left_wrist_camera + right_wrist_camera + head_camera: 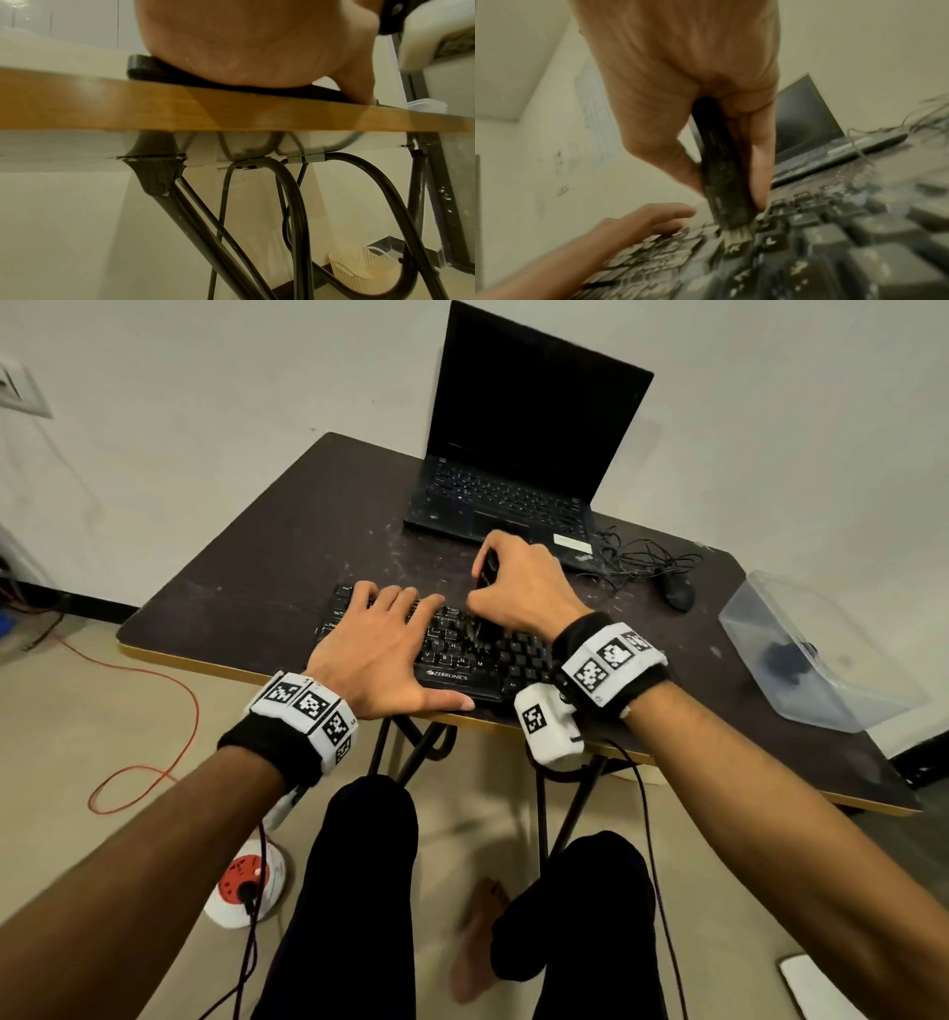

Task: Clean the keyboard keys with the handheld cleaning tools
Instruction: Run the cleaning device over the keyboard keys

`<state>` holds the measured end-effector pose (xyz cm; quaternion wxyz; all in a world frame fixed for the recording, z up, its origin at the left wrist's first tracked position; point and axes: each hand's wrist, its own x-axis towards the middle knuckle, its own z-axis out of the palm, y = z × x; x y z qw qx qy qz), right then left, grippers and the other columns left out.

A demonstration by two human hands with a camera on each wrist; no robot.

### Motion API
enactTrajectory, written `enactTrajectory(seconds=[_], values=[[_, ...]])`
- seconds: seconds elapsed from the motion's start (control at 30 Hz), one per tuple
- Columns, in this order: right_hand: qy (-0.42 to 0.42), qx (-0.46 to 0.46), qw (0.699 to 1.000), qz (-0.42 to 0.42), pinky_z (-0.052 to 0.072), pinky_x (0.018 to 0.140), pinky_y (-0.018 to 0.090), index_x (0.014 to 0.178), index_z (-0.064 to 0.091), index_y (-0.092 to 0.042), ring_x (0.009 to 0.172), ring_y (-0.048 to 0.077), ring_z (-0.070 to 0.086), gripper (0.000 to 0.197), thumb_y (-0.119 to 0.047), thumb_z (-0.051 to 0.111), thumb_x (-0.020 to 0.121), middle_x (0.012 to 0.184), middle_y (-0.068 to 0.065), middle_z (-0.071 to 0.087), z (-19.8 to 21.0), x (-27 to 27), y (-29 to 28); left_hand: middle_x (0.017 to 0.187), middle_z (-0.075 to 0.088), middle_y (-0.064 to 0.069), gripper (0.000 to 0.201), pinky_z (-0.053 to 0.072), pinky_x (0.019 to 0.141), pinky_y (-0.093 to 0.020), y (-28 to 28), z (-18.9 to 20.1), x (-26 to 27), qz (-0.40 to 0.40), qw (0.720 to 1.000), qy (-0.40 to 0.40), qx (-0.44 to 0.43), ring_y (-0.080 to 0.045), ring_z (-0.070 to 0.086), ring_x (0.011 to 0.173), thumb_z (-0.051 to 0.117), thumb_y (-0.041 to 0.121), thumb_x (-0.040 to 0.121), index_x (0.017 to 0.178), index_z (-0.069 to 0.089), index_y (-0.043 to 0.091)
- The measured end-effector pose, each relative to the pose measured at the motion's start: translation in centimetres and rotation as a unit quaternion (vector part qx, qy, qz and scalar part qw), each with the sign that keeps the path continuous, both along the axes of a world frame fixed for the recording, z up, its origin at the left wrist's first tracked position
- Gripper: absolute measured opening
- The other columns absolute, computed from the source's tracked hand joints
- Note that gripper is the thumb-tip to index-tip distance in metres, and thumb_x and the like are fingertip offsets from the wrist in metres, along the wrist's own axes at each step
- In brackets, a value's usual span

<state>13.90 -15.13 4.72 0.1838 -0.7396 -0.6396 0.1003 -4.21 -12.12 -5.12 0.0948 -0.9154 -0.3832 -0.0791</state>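
Note:
A black keyboard [482, 660] lies at the near edge of the dark table [267, 546]. My left hand [380, 639] lies flat on its left half with the fingers spread and straight, and the thumb along the front edge. My right hand [518, 588] grips a black brush [485, 588] upright over the middle keys. In the right wrist view the brush [721, 168] stands with its pale bristles [736, 235] pressed between the keys of the keyboard [808, 243]; my left hand [639, 219] rests beyond it. The left wrist view shows my left palm [252, 44] on the keyboard's edge [144, 69].
An open black laptop [513, 469] stands at the back of the table, with a mouse [678, 593] and tangled cable to its right. A clear plastic box [816, 649] sits at the right edge. Dust specks cover the tabletop. Below are table legs [282, 203] and a power strip [246, 880].

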Motion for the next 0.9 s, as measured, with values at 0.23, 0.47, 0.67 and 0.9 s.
enactTrajectory(seconds=[0.23, 0.47, 0.67, 0.9], values=[[0.008, 0.01, 1.0, 0.013, 0.043, 0.064, 0.025, 0.1, 0.064, -0.024, 0.087, 0.02, 0.065, 0.023, -0.02, 0.072, 0.078, 0.088, -0.006, 0.066, 0.0, 0.2, 0.4, 0.148, 0.053, -0.009, 0.141, 0.028, 0.119, -0.05, 0.0, 0.0, 0.2, -0.006, 1.0, -0.005, 0.007, -0.028, 0.048, 0.133, 0.009, 0.111, 0.067, 0.162, 0.031, 0.011], [0.021, -0.021, 1.0, -0.006, 0.062, 0.076, 0.038, 0.098, 0.064, -0.025, 0.09, 0.023, 0.07, 0.021, -0.019, 0.075, 0.081, 0.093, -0.002, 0.067, -0.2, 1.4, 0.3, 0.152, 0.05, -0.01, 0.141, 0.027, 0.12, -0.051, -0.3, -0.2, 0.2, -0.006, 1.0, 0.0, 0.002, -0.029, 0.046, 0.136, 0.007, 0.111, 0.067, 0.163, 0.03, 0.01], [0.011, -0.037, 0.999, 0.025, 0.046, 0.058, 0.022, 0.095, 0.062, -0.028, 0.086, 0.018, 0.066, 0.022, -0.019, 0.075, 0.079, 0.092, -0.004, 0.067, -0.4, 1.7, 0.2, 0.152, 0.05, -0.01, 0.141, 0.027, 0.119, -0.05, -0.2, -0.2, 0.1, -0.002, 1.0, 0.0, 0.005, -0.028, 0.047, 0.136, 0.007, 0.111, 0.067, 0.163, 0.03, 0.01], [0.018, -0.035, 0.999, 0.033, 0.049, 0.059, 0.024, 0.099, 0.065, -0.024, 0.084, 0.02, 0.069, 0.026, -0.017, 0.078, 0.078, 0.088, -0.003, 0.067, 0.3, 1.6, 1.1, 0.15, 0.05, -0.008, 0.14, 0.027, 0.119, -0.05, -0.1, -0.3, 0.0, -0.002, 1.0, -0.002, 0.004, -0.027, 0.046, 0.136, 0.006, 0.111, 0.066, 0.163, 0.03, 0.012]])
